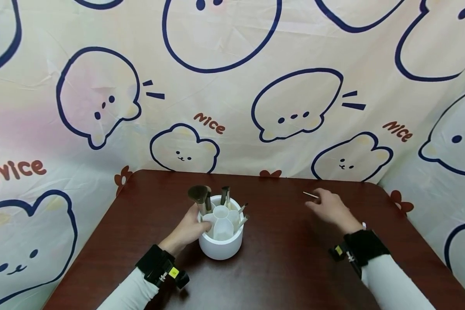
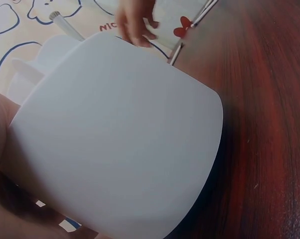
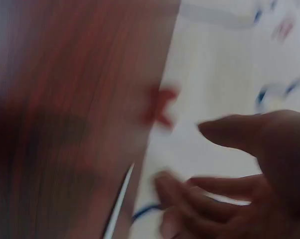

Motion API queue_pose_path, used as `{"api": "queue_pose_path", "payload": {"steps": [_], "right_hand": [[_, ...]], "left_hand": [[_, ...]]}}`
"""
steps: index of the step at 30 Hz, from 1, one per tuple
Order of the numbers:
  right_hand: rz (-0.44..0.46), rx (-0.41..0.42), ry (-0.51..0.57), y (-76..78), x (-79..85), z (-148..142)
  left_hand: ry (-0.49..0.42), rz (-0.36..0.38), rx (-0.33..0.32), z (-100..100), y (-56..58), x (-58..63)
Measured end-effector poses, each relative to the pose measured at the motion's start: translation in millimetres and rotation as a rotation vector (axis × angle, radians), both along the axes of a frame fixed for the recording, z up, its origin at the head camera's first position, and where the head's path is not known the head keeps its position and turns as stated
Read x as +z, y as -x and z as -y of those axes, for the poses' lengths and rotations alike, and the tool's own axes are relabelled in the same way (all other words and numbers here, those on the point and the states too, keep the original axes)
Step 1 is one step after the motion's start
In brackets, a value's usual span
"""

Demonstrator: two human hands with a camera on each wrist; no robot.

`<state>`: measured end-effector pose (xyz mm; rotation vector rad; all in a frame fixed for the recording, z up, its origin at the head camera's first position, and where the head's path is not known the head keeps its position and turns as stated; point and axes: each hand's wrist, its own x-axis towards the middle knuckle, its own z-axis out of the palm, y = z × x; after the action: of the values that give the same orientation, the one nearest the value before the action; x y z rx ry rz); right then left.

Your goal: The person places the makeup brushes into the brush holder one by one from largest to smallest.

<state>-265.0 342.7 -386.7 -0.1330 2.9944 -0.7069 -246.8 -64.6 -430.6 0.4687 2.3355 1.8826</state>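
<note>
A round white brush holder (image 1: 221, 249) with inner compartments stands on the table, several makeup brushes (image 1: 198, 196) in it. My left hand (image 1: 186, 230) grips its left side, thumb over the rim and fingers against the outer wall. To the right, at the far part of the table, my right hand (image 1: 331, 209) hovers with thumb and fingers apart. In the right wrist view nothing lies between those fingers (image 3: 215, 186). A thin, pale stick-like thing (image 3: 119, 204) lies on the table beside them; its far part is hidden behind the hand in the head view.
The dark reddish-brown wooden table (image 1: 279, 267) has its back edge against a pale cloth (image 1: 232, 99) printed with cartoon animals. More of the cloth hangs at both sides. A black wrist strap with a camera (image 1: 170, 271) sits on each forearm.
</note>
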Motion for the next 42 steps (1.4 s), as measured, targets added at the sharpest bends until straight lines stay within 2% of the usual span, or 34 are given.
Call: {"api": "queue_pose_path", "payload": {"steps": [3,5,8,11,16,19,25,35,38,42], "right_hand": [[0.176,-0.099,-0.071,15.8,-9.0,-33.8],[0.256,-0.148,-0.087,23.0,-14.2,-48.6],[0.305,-0.195,-0.074,29.6,-20.1,-60.3],[0.313,-0.209,-0.07,34.3,-26.7,-64.3],[0.29,-0.226,-0.096,38.5,-38.2,-64.3],[0.263,-0.207,-0.119,38.9,-42.3,-60.4],[0.233,-0.158,-0.126,31.3,-41.4,-39.2],[0.132,-0.135,-0.102,15.7,-31.7,-0.1],[0.111,-0.108,-0.095,11.4,-28.7,6.3],[0.005,-0.057,-0.035,2.1,-17.4,18.1]], "left_hand": [[0.008,0.003,-0.002,-0.8,-7.1,10.6],[0.016,0.019,-0.008,-1.6,-11.1,17.7],[0.029,0.044,-0.012,-2.4,-13.9,23.2],[0.021,0.058,-0.01,-3.3,-10.4,17.7],[0.024,0.054,0.0,-4.3,1.5,-4.3],[0.029,0.048,0.002,-3.6,3.6,-10.2],[0.027,0.048,0.027,-2.1,4.5,-9.2],[-0.005,0.009,0.024,0.8,7.0,-8.6],[-0.005,0.018,0.024,0.7,7.1,-8.6],[0.011,0.043,0.02,0.4,7.0,-9.0]]}}
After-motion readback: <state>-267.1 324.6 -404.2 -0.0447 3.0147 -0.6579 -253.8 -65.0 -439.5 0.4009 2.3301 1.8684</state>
